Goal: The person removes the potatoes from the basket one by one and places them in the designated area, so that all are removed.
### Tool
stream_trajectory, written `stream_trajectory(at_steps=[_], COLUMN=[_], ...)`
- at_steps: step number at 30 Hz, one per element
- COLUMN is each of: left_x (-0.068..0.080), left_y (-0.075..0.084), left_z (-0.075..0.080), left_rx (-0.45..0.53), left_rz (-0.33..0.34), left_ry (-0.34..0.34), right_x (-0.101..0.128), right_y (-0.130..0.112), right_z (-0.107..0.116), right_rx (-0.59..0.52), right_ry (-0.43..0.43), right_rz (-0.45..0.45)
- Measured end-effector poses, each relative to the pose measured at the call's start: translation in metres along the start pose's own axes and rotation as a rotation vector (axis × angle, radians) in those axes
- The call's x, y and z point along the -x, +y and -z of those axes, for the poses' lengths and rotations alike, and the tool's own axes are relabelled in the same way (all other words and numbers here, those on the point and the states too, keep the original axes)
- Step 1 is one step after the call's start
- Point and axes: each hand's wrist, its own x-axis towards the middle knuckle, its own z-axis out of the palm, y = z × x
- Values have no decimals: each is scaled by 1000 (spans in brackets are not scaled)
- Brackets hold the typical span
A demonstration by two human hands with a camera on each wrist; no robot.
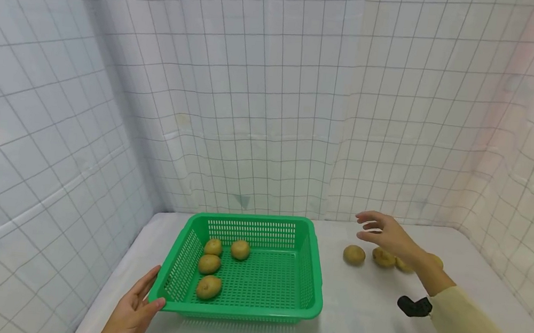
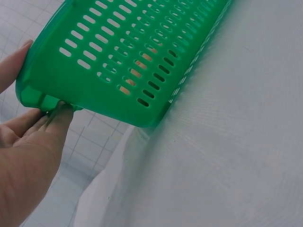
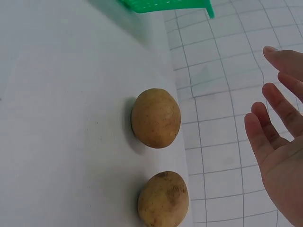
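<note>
A green plastic basket (image 1: 257, 313) stands on the white table with several potatoes (image 1: 208, 287) in its left half. My left hand (image 1: 132, 309) grips the basket's near left corner, thumb over the rim; the left wrist view shows its fingers (image 2: 59, 118) curled under that rim. To the right of the basket, my right hand (image 1: 388, 236) is raised above more potatoes on the table, fingers spread and holding nothing. Nearest to it are a single potato (image 1: 354, 255) and a second potato (image 1: 384, 257). The right forearm partly hides the potatoes farther right.
A white sheet with a grid of lines (image 1: 272, 108) hangs behind the table and along both sides. The white tabletop (image 1: 354, 314) extends in front of the potatoes. A black strap-like piece (image 1: 414, 306) sits at the right wrist.
</note>
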Motion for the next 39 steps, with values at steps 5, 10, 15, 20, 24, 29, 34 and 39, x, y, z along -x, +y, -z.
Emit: stream_trajectory(at_steps=[5, 10, 15, 20, 24, 29, 34, 39], left_x=[-1, 0, 0, 0, 0, 0, 0, 0], left_y=[0, -1, 0, 0, 0, 0, 1, 1], left_z=[0, 1, 0, 0, 0, 0, 0, 0], left_rx=[-6, 2, -11, -18, -31, -39, -43, -23], left_rz=[0, 2, 6, 9, 10, 16, 23, 22], left_ry=[2, -9, -11, -9, -5, -2, 1, -7], right_x=[-10, -17, -22, -28, -33, -42, -51, -59], right_y=[-7, -13, -20, -25, -32, -41, -51, -63], right_z=[-8, -15, -22, -31, -38, -46, -53, -61], right_rx=[12, 14, 12, 16, 20, 20, 9, -6], right_ry=[-33, -59, -80, -92, -101, -123, -128, -167], right_rz=[48, 47, 68, 96, 82, 106, 116, 144])
